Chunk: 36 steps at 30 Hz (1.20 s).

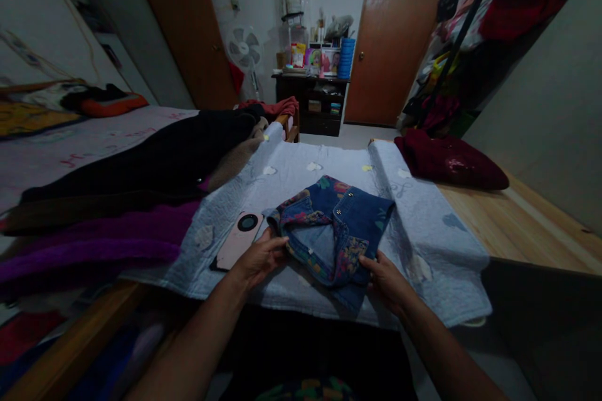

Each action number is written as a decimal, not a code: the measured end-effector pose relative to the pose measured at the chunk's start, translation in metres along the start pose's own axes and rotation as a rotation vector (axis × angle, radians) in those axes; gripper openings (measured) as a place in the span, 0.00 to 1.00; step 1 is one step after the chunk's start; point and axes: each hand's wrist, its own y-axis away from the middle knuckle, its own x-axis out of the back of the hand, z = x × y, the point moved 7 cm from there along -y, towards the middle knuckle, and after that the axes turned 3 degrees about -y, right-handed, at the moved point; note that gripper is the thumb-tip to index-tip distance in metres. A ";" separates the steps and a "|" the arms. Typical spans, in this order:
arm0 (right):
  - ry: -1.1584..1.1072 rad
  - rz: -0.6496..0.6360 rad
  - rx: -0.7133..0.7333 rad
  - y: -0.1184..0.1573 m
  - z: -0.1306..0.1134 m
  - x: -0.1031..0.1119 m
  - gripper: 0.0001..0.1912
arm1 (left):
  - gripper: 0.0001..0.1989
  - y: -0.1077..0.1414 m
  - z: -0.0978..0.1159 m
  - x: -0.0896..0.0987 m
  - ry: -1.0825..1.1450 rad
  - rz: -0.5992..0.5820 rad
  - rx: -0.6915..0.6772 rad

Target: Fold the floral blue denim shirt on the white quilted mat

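A small blue denim vest (360, 207) with flower print and metal snaps lies on a pale blue quilted cloth (301, 163). Its neck opening faces me, with the lighter lining showing inside. At the left edge of the vest, my left hand (268, 257) pinches the fabric between thumb and fingers. My right hand (383, 279) grips the lower right edge near a flowered patch; some of its fingers are hidden under the cloth. Just left of the vest, close to my left hand, rests a pink phone (235, 244) with a round black camera ring.
Dark and purple clothes (155, 225) are heaped on the bed at left. A maroon folded garment (451, 160) sits on a wooden board (475, 219) at right. Farther back stand a white fan (243, 49) and a dark cabinet (308, 119). Clothes (512, 19) hang at upper right.
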 end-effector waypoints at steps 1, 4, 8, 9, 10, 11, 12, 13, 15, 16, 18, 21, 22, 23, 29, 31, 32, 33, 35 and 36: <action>0.029 0.016 0.005 0.001 0.001 0.003 0.27 | 0.26 0.002 -0.003 -0.002 -0.003 0.006 0.002; 0.140 0.061 0.032 0.002 0.003 0.013 0.32 | 0.25 0.004 -0.013 -0.007 -0.013 0.028 -0.020; 0.377 0.049 0.079 0.001 -0.002 0.025 0.38 | 0.22 0.001 -0.020 -0.007 -0.102 0.111 -0.037; 0.495 0.057 0.113 0.000 -0.008 0.029 0.37 | 0.22 0.001 -0.019 -0.008 -0.119 0.135 -0.045; 0.638 0.081 0.168 -0.001 -0.016 0.033 0.34 | 0.23 0.001 -0.018 -0.009 -0.128 0.150 -0.058; 0.797 0.125 0.241 -0.001 -0.028 0.036 0.29 | 0.23 0.002 -0.016 -0.010 -0.131 0.159 -0.071; 0.951 0.183 0.323 -0.001 -0.040 0.039 0.24 | 0.24 0.003 -0.014 -0.012 -0.132 0.166 -0.081; 1.083 0.246 0.400 -0.001 -0.053 0.040 0.19 | 0.25 0.004 -0.013 -0.013 -0.139 0.172 -0.080; 1.280 0.325 0.507 -0.005 -0.074 0.037 0.14 | 0.28 0.006 -0.015 -0.015 -0.167 0.175 -0.046; 1.351 0.334 0.544 -0.008 -0.082 0.033 0.13 | 0.29 0.006 -0.017 -0.016 -0.180 0.169 -0.020; 1.468 0.302 0.634 -0.018 -0.093 0.020 0.14 | 0.32 0.007 -0.022 -0.019 -0.174 0.146 0.018; 1.541 0.239 0.739 -0.040 -0.102 0.001 0.17 | 0.37 0.008 -0.025 -0.024 -0.066 0.131 0.001; 1.551 0.238 0.755 -0.048 -0.105 -0.003 0.17 | 0.39 0.009 -0.025 -0.026 -0.027 0.133 -0.011; 1.565 0.245 0.765 -0.057 -0.109 -0.007 0.18 | 0.40 0.010 -0.024 -0.028 0.005 0.135 -0.021; 1.732 0.304 0.685 -0.107 -0.139 -0.018 0.17 | 0.36 0.012 -0.025 -0.034 0.099 0.172 0.039; 1.747 0.292 0.592 -0.123 -0.147 -0.018 0.18 | 0.27 0.009 -0.029 -0.035 0.096 0.176 0.081; 1.744 0.286 0.545 -0.131 -0.150 -0.016 0.19 | 0.22 0.007 -0.033 -0.035 0.085 0.178 0.111; 1.738 0.280 0.506 -0.139 -0.152 -0.015 0.19 | 0.17 0.005 -0.038 -0.035 0.074 0.182 0.142; 1.726 0.265 0.449 -0.154 -0.154 -0.012 0.21 | 0.11 0.002 -0.046 -0.033 0.056 0.204 0.192; 1.722 0.256 0.430 -0.161 -0.155 -0.010 0.21 | 0.11 0.000 -0.049 -0.031 0.050 0.220 0.206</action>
